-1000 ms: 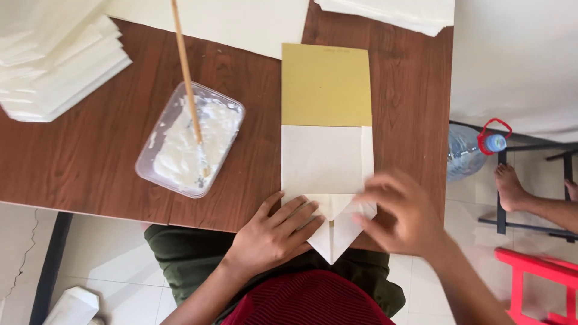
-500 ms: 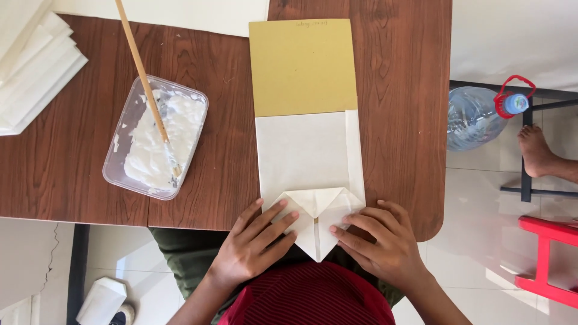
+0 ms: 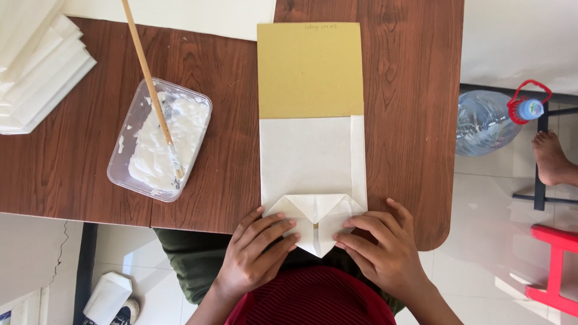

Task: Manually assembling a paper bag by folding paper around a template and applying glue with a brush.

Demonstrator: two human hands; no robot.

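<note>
We find the left hand (image 3: 256, 256) and right hand (image 3: 382, 253) spread flat, creasing the paper bag's (image 3: 310, 180) bottom flaps; in our judgement, gluing comes next.

We seem to be in a home turned small craft workplace: a wooden table (image 3: 90, 162) on a pale tiled floor (image 3: 500, 204), a tub of white paste (image 3: 159, 139) with a stick, stacked paper (image 3: 36, 60), a big water bottle (image 3: 484, 122) on the floor, and someone's bare foot (image 3: 551, 157) nearby.

Matt cream paper bag (image 3: 310, 159) on a glossy wood-grain table (image 3: 409, 120).
</note>
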